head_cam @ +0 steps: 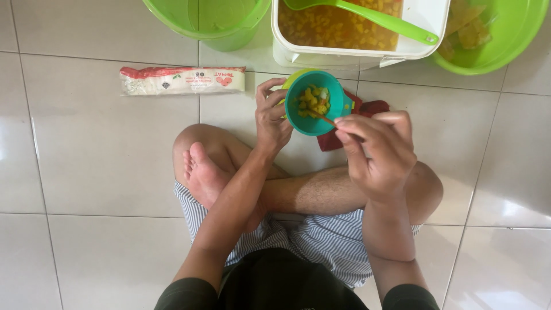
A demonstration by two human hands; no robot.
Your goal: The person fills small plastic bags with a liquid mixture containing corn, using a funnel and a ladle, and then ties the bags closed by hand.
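Stirring or scooping step, as I judge it: left hand (272, 117) clamped on the teal bowl (317, 103) of yellow chunks held above the tiled floor (97, 149), right hand (376, 150) pinched on a thin stick (325, 118) dipped inside, so next move needs a steady bowl and small controlled wrist motion.

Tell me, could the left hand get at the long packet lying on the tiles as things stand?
Probably not freely: the left hand is wrapped around the teal bowl. The packet lies unobstructed on the tiles to its left, but that grip is occupied.
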